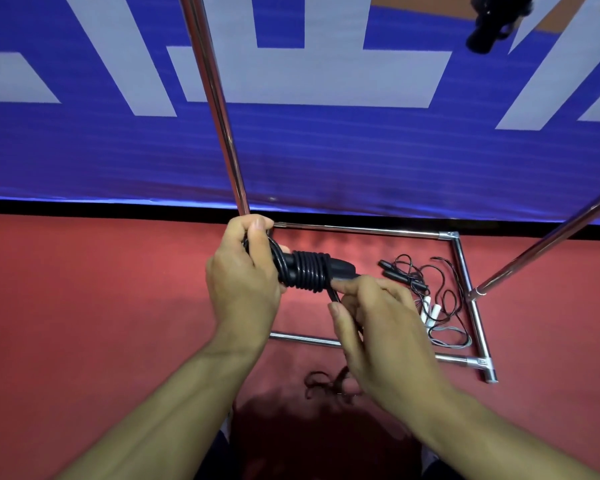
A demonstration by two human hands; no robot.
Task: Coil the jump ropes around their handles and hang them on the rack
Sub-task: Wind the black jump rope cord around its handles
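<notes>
My left hand (245, 275) grips the black handles of a jump rope (307, 271), which has several turns of black cord coiled tightly around it. My right hand (371, 317) pinches the loose end of that cord just below the coil's right end. Two more jump ropes lie loose on the red floor inside the rack's base: a black-handled one (400, 275) and a white-handled one (433, 313). The metal rack (222, 105) rises as a chrome pole behind my hands.
The rack's chrome base frame (465, 271) lies on the red floor to the right, with a slanted pole (548, 247) crossing at right. A blue and white banner (326, 150) stands behind. A dark coiled bundle (492, 22) hangs at top right.
</notes>
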